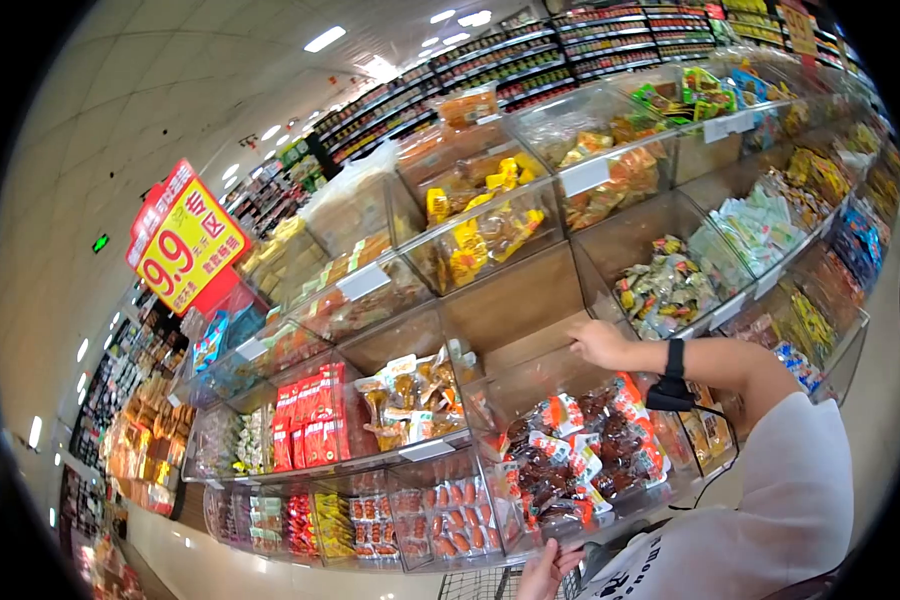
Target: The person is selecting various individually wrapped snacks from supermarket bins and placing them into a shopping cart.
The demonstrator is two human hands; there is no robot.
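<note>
My right hand [602,346], with a black band [674,358] round its wrist, is at the edge of a bare-bottomed brown compartment [525,345]. Its fingers are curled, and what they hold, if anything, is hidden. Just below it, a clear bin [660,505] holds several vacuum packs of dark brown food [580,440] with red, orange and white labels. Low in the view is my left hand [548,574], below the bin's front edge. Its fingers are apart and I see nothing in them. A wire shopping cart [475,584] shows in part beside it.
Tiered clear bins hold yellow packs [490,240], red packets [310,415], chicken-leg-like packs [410,395], green-grey wrapped pieces [665,285] and small sausage packs [465,518]. A red and yellow price sign [190,240] stands at left. Stocked shelves [530,70] line the back. A black cable [720,475] hangs from my wrist.
</note>
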